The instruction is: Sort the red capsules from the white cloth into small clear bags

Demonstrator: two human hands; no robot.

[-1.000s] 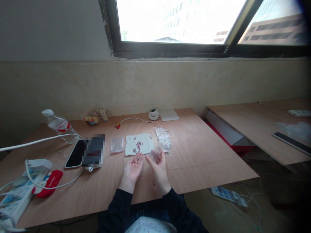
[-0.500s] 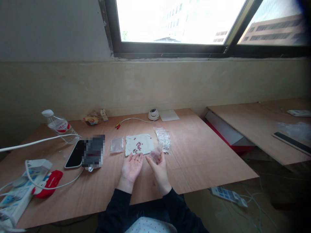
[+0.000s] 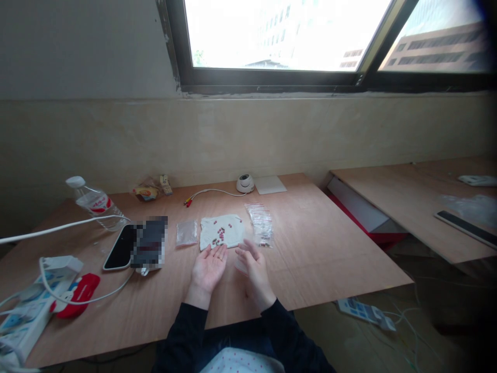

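My left hand [image 3: 210,267] lies palm up with its fingers stretched out at the near edge of a white cloth [image 3: 233,238]; a ring shows on one finger. Scattered over the cloth are several small reddish bead-like pieces [image 3: 221,232]. My right hand [image 3: 253,265], a little blurred, is raised beside the left one. A small clear plastic bag [image 3: 240,266] shows under its fingers, apparently gripped by the thumb side. Right of the cloth lies a row of overlapping clear bags [image 3: 261,223]. On its left is a stack of clear bags [image 3: 187,232].
At the left are a phone [image 3: 121,247], a water bottle [image 3: 97,202], a white cable and a power strip [image 3: 27,316]. A dome camera [image 3: 245,183] and a white card [image 3: 271,185] sit near the wall. Another table [image 3: 419,202] stands to the right.
My right hand has turned, its fingers lifting and the clear bag swinging down toward me below them. The left hand stays palm up, shifted very slightly left.
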